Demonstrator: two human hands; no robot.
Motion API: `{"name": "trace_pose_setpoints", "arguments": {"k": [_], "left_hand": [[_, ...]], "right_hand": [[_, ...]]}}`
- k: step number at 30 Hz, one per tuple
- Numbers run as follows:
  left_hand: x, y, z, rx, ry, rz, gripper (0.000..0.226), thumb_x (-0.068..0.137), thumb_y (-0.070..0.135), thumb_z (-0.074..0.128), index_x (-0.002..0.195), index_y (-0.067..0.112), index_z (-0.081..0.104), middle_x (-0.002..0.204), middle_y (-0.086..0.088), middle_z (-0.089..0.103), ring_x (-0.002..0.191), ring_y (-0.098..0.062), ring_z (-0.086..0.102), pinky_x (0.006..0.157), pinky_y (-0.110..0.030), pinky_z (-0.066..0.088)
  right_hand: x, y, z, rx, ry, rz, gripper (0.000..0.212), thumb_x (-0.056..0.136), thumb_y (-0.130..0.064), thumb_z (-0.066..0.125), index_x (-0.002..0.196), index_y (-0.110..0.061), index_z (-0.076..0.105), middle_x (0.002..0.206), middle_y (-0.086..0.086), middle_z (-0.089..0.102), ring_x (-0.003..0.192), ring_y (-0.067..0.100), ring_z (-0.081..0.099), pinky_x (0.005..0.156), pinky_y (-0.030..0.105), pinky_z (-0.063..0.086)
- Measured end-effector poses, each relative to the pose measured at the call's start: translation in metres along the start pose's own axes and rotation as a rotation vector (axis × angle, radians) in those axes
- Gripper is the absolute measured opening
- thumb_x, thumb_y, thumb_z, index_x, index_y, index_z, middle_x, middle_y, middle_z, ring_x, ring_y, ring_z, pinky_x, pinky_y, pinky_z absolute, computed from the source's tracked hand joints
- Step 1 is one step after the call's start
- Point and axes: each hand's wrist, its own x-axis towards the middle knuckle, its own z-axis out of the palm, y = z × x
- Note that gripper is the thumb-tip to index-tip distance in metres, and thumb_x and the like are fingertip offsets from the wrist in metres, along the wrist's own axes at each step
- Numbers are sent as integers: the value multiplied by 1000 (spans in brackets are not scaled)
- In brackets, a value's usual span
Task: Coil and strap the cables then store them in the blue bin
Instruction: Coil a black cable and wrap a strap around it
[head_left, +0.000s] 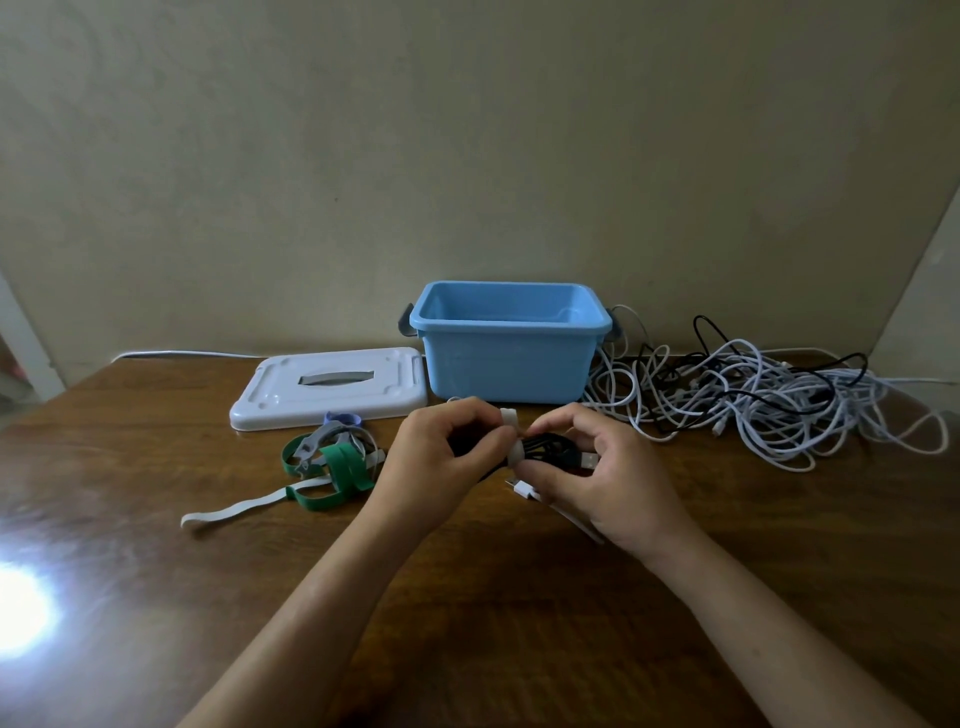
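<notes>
Lid (332, 385) left of bin (506, 364) — cables (769, 410) right

Coiled cable (551, 451): black, bundled, white strap (511, 435) around it, held above the table.
Loose cables (769, 410): white and black tangle, right of bin.
Blue bin (506, 358): upright, open.

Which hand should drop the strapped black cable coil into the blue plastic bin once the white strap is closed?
Probably the right hand: it grips the black cable coil, while the left hand pinches only the white strap. The open blue plastic bin stands just behind both hands.
</notes>
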Motion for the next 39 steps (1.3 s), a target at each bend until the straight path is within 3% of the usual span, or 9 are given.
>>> {"name": "trace_pose_setpoints", "arguments": {"k": [4,9,17,21,25,31,34,37,39], "left_hand": [[-2,5,3,-44,-50,33,8,90,15,72,97,19,73,86,8,74,84,-8,71,77,-24,59],[-3,2,6,39,-48,102,7,90,21,72,97,23,73,87,13,73,84,-6,71,75,-27,60],[-5,2,5,269,-77,312,28,84,34,74,109,24,67,102,15,69,93,-5,67,76,-29,59],[-6,-3,4,540,-74,448,23,89,31,69,110,25,63,100,10,66,84,-10,64,64,-33,58],[-7,-2,5,590,-58,519,17,94,35,55,102,23,64,89,9,61,73,-12,58,55,-32,53],[-6,0,10,411,2,411,12,93,27,61,85,19,62,74,10,57,63,-12,55,54,-28,48],[-6,2,11,214,-43,274,9,93,24,68,85,21,65,71,10,63,66,-9,61,55,-21,49],[-4,-1,13,61,-102,103,5,90,27,71,87,26,67,78,11,69,71,-8,67,62,-26,56],[-4,-5,14,59,-91,79,5,88,28,73,91,28,69,81,11,70,76,-10,69,68,-32,59]], "right_hand": [[4,1,-3,87,20,49,11,88,-25,77,98,-22,72,87,0,74,71,19,74,67,39,62],[5,1,-3,205,13,125,7,91,-16,73,98,-14,72,85,4,75,70,24,74,65,36,62],[6,0,0,477,50,289,14,95,-12,66,102,0,70,71,9,71,64,20,69,60,25,56],[5,0,1,506,8,380,17,97,-14,64,104,-1,70,66,4,68,58,14,65,59,25,53],[4,-3,2,545,-2,409,21,97,-25,64,105,-7,73,71,5,67,63,15,64,61,26,53],[3,-5,2,481,-57,346,39,82,-42,75,111,-17,70,79,-3,68,70,11,64,76,34,59],[4,-5,3,450,-43,351,47,71,-47,80,111,-23,72,97,-2,73,82,11,70,81,35,60],[5,-3,2,433,-26,355,55,62,-54,84,107,-25,74,109,-1,76,105,17,71,97,44,56],[5,-2,1,424,-15,345,48,64,-48,86,104,-23,76,109,-1,76,108,19,70,98,45,57]]}}
